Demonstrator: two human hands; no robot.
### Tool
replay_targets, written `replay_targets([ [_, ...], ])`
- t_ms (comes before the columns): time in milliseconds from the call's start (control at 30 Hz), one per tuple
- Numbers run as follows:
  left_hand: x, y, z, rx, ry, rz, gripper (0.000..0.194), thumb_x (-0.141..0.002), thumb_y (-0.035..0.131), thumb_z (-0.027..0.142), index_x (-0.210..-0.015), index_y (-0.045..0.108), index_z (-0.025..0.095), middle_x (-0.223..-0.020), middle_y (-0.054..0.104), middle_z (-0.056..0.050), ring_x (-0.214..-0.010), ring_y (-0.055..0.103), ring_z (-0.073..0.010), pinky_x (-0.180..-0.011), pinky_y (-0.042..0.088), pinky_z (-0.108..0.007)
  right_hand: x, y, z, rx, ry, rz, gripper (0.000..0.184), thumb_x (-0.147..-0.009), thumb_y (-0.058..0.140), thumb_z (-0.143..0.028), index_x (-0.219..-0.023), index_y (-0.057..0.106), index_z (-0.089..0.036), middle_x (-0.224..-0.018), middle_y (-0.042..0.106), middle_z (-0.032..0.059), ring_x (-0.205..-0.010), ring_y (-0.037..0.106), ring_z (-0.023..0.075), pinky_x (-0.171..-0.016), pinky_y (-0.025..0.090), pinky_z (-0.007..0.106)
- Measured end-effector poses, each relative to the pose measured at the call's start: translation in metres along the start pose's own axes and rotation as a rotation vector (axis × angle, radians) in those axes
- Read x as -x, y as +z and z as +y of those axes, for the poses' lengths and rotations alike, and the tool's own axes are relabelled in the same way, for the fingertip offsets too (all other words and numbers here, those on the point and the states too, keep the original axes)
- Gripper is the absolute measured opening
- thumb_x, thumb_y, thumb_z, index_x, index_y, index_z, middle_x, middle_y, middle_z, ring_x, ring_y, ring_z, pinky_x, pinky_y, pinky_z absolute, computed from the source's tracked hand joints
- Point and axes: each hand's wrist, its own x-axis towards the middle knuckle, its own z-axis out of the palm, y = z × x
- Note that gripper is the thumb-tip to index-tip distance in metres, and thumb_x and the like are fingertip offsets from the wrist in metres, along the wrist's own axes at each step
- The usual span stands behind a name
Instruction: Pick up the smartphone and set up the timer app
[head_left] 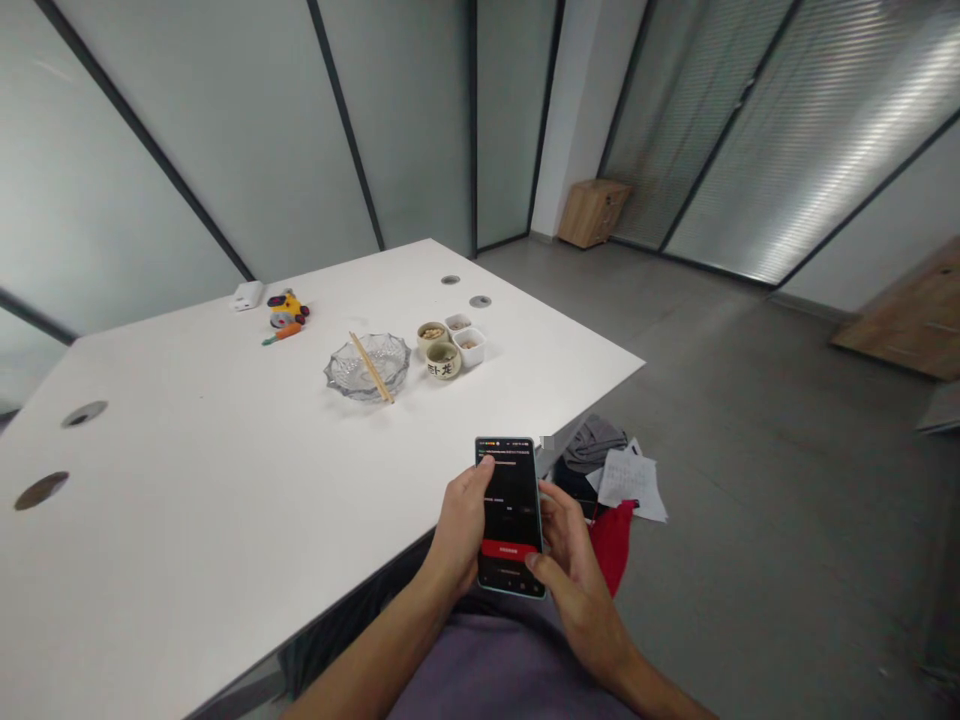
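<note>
A dark smartphone (510,500) with a red bar on its lit screen is held upright over the near edge of the white table (187,480). My left hand (459,525) grips its left side, fingers wrapped behind it. My right hand (571,560) holds the right side, with the thumb resting on the lower screen. Farther out on the table stands a glass bowl (366,370) with wooden chopsticks (371,366) laid across it. Beside it are small dishes (450,345) holding food bits.
A small colourful toy (286,312) and a white box (247,295) lie at the table's far side. Round cable holes (41,490) mark the tabletop. Papers, grey cloth and a red bag (611,480) lie on the floor right of the table. A wooden cabinet (592,212) stands by the wall.
</note>
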Motion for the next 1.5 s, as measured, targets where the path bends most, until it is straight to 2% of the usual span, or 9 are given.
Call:
replay_targets([
  [267, 0.000, -0.002, -0.003, 0.048, -0.045, 0.003, 0.064, -0.081, 0.080, 0.078, -0.094, 0.077, 0.015, -0.078, 0.075, -0.004, -0.074, 0.069, -0.0232, -0.071, 0.054, -0.032, -0.001, -0.002, 0.002, 0.034, -0.003, -0.003, 0.062, -0.088, 0.071, -0.030, -0.147, 0.052, -0.035, -0.152, 0.063, 0.0072, -0.149, 0.055, 0.0290, -0.120, 0.050, 0.050],
  [433, 0.002, -0.001, 0.000, 0.036, -0.039, -0.002, 0.063, -0.083, 0.077, 0.077, -0.094, 0.076, 0.015, -0.083, 0.076, -0.006, -0.077, 0.069, -0.0235, -0.073, 0.054, -0.032, -0.003, -0.001, 0.002, 0.024, 0.017, 0.014, 0.062, -0.088, 0.072, -0.029, -0.147, 0.051, -0.034, -0.149, 0.065, 0.0079, -0.145, 0.058, 0.0288, -0.120, 0.050, 0.050],
  [500, 0.005, -0.001, 0.003, -0.038, -0.002, -0.032, 0.058, -0.083, 0.080, 0.072, -0.095, 0.077, 0.015, -0.088, 0.078, -0.008, -0.080, 0.068, -0.0238, -0.075, 0.053, -0.033, -0.003, 0.000, 0.003, 0.019, 0.023, 0.024, 0.061, -0.088, 0.071, -0.028, -0.146, 0.052, -0.034, -0.148, 0.065, 0.0075, -0.145, 0.058, 0.0285, -0.119, 0.051, 0.050],
  [633, 0.011, -0.003, 0.008, -0.217, 0.071, -0.085, 0.049, -0.077, 0.094, 0.047, -0.111, 0.076, 0.016, -0.102, 0.079, -0.010, -0.092, 0.071, -0.0276, -0.084, 0.054, -0.036, -0.003, -0.001, 0.005, 0.018, 0.031, 0.039, 0.063, -0.087, 0.069, -0.026, -0.147, 0.051, -0.035, -0.151, 0.063, 0.0065, -0.146, 0.057, 0.0280, -0.118, 0.052, 0.049],
  [733, 0.014, -0.003, 0.011, -0.296, 0.086, -0.082, 0.050, -0.072, 0.095, 0.033, -0.114, 0.073, 0.017, -0.104, 0.079, -0.010, -0.094, 0.072, -0.0291, -0.086, 0.054, -0.037, -0.002, -0.002, 0.005, 0.028, 0.019, 0.042, 0.064, -0.088, 0.069, -0.025, -0.148, 0.050, -0.036, -0.151, 0.063, 0.0069, -0.147, 0.057, 0.0283, -0.118, 0.052, 0.050],
  [833, 0.015, -0.002, 0.013, -0.344, 0.107, -0.067, 0.049, -0.071, 0.092, 0.027, -0.113, 0.072, 0.016, -0.105, 0.079, -0.010, -0.096, 0.071, -0.0296, -0.088, 0.053, -0.038, -0.002, -0.002, 0.005, 0.033, 0.002, 0.034, 0.065, -0.087, 0.069, -0.025, -0.148, 0.050, -0.035, -0.151, 0.063, 0.0065, -0.148, 0.057, 0.0278, -0.122, 0.048, 0.050],
  [1167, 0.015, -0.004, 0.011, -0.323, 0.070, -0.080, 0.044, -0.087, 0.078, 0.051, -0.114, 0.072, 0.017, -0.109, 0.076, -0.011, -0.100, 0.069, -0.0297, -0.089, 0.054, -0.039, -0.003, -0.003, 0.008, 0.013, 0.026, 0.023, 0.063, -0.088, 0.070, -0.029, -0.148, 0.050, -0.035, -0.146, 0.064, 0.0080, -0.139, 0.062, 0.0291, -0.113, 0.056, 0.048],
  [1500, 0.006, -0.008, -0.011, -0.061, 0.056, -0.047, 0.051, -0.096, 0.069, 0.067, -0.108, 0.073, 0.018, -0.101, 0.076, -0.008, -0.091, 0.067, -0.0241, -0.082, 0.052, -0.033, -0.005, -0.001, 0.002, 0.004, 0.045, 0.026, 0.065, -0.083, 0.071, -0.027, -0.145, 0.052, -0.034, -0.140, 0.067, 0.0076, -0.132, 0.066, 0.0286, -0.108, 0.058, 0.047],
])
